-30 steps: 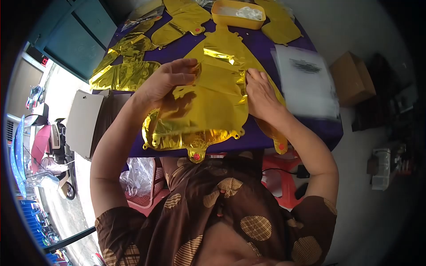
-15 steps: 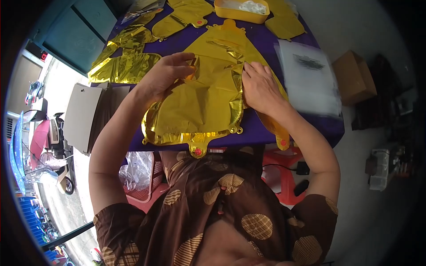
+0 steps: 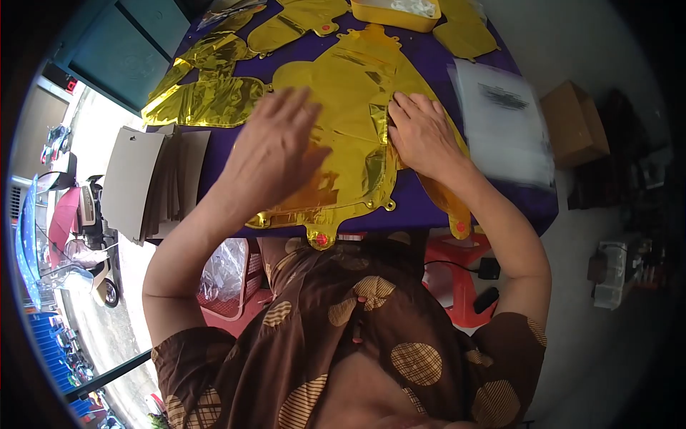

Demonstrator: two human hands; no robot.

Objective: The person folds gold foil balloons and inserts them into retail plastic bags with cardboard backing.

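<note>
A flat, gold foil balloon (image 3: 350, 129) lies partly folded on the purple-covered table in front of me, its tab with a red spot pointing toward my body. My left hand (image 3: 275, 154) is over the balloon's left half, fingers extended and slightly blurred, with an orange reflection on the foil beneath it. On the opposite side, my right hand (image 3: 423, 136) lies on the foil, fingers laid along the crinkled fold and fingertips at its edge. Another gold flap with a red spot sticks out below my right wrist.
More flat gold foil pieces (image 3: 207, 104) lie at the back left. A yellow tub (image 3: 393, 16) with white contents stands at the back. Clear plastic sheets (image 3: 500, 129) lie on the right, grey cards (image 3: 136, 182) at the left edge. A cardboard box (image 3: 574, 123) stands beyond the table.
My left hand has turned palm down and swept over the left half of the balloon, where the foil now spreads farther back. My right hand stays at the right fold.
</note>
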